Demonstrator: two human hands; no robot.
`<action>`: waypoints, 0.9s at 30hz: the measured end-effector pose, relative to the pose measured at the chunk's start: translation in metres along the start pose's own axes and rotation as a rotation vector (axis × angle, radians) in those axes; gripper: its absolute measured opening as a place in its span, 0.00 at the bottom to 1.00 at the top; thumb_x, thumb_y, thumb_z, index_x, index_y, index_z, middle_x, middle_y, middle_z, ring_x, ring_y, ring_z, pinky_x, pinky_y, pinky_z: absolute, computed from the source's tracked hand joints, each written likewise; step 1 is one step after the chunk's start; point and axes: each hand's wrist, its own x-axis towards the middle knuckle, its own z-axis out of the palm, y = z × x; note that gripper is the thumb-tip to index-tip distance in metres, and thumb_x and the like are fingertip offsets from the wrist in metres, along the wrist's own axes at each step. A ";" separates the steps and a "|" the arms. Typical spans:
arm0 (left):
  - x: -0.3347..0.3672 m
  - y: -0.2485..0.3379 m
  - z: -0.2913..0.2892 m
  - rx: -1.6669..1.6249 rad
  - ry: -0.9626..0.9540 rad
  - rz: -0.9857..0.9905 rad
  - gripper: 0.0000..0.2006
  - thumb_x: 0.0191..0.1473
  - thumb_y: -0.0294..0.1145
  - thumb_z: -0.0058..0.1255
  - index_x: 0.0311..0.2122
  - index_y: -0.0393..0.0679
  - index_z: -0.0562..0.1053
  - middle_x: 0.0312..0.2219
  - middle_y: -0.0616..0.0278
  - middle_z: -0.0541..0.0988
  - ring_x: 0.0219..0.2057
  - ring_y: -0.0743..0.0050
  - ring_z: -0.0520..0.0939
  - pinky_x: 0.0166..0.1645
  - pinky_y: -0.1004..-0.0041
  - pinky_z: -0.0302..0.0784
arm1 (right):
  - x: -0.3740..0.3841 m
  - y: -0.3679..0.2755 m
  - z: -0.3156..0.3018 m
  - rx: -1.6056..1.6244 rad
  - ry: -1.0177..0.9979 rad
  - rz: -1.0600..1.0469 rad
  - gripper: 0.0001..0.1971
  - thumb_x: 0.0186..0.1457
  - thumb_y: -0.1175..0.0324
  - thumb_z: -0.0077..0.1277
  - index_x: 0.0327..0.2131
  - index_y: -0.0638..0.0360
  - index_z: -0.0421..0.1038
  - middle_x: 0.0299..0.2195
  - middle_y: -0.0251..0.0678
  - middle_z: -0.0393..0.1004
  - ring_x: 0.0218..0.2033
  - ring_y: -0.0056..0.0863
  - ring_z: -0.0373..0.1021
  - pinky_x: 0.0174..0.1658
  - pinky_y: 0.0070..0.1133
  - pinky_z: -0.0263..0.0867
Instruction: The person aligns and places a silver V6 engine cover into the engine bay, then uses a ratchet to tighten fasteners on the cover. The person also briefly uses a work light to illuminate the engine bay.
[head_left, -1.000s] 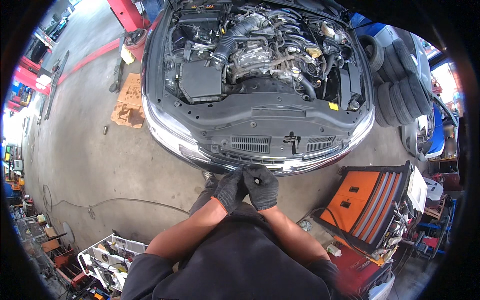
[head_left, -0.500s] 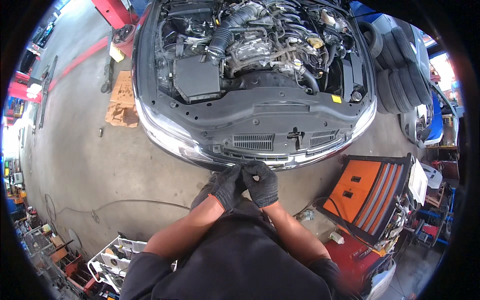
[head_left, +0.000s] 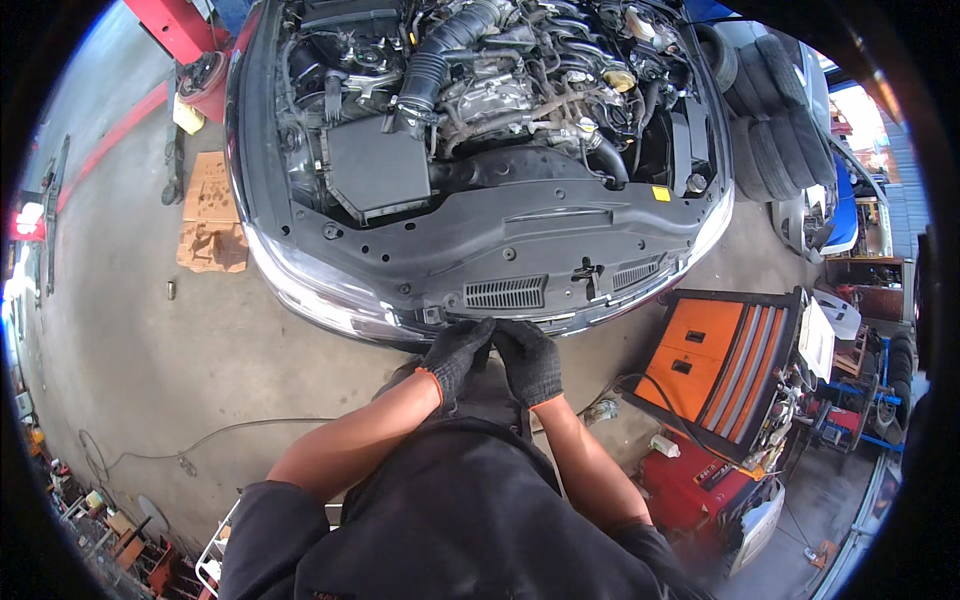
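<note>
A garage spreads out in the head view: a grey concrete floor (head_left: 320, 375), with a red post (head_left: 168, 28) near its far left edge and stacked tyres (head_left: 775, 155) toward its far right. A dark car (head_left: 440, 245) fills the upper middle, its engine bay (head_left: 505, 100) exposed. A ribbed black hose (head_left: 428, 75) runs above a flat black box (head_left: 378, 168) on the bay's left side; a yellow label (head_left: 661, 194) lies near the right front corner, and a slotted vent (head_left: 503, 293) sits by the front edge.

The person's left hand (head_left: 454, 358) and right hand (head_left: 529, 362) are together just at the middle of that front edge, in dark knit gloves with orange cuffs. The fingers of both bend inward, tips close together; whether they pinch anything or touch the car cannot be told.

Off the car's left front corner, stained cardboard (head_left: 212, 235) lies on the floor. Toward the floor's right edge stands an orange-and-black tool chest (head_left: 682, 350), beside a red machine (head_left: 685, 480).
</note>
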 end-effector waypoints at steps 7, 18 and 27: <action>0.035 0.009 -0.006 0.161 0.163 0.023 0.24 0.66 0.57 0.53 0.38 0.42 0.81 0.27 0.70 0.80 0.23 0.82 0.73 0.28 0.77 0.68 | 0.023 0.053 0.011 0.284 -0.111 0.349 0.10 0.61 0.72 0.58 0.46 0.63 0.80 0.39 0.43 0.85 0.37 0.30 0.80 0.43 0.26 0.75; 0.028 -0.072 -0.171 -0.419 0.424 -0.059 0.20 0.67 0.52 0.52 0.42 0.41 0.79 0.25 0.66 0.78 0.23 0.75 0.76 0.29 0.72 0.73 | 0.125 0.189 0.043 -0.273 -0.142 0.086 0.11 0.59 0.64 0.58 0.43 0.51 0.83 0.39 0.45 0.83 0.41 0.45 0.79 0.47 0.35 0.74; -0.020 -0.068 -0.195 -0.290 0.616 -0.103 0.24 0.67 0.56 0.51 0.39 0.41 0.80 0.25 0.64 0.79 0.25 0.77 0.77 0.29 0.74 0.73 | 0.129 0.189 0.055 -0.357 -0.134 0.022 0.10 0.59 0.65 0.56 0.43 0.50 0.82 0.39 0.44 0.81 0.42 0.48 0.76 0.47 0.38 0.72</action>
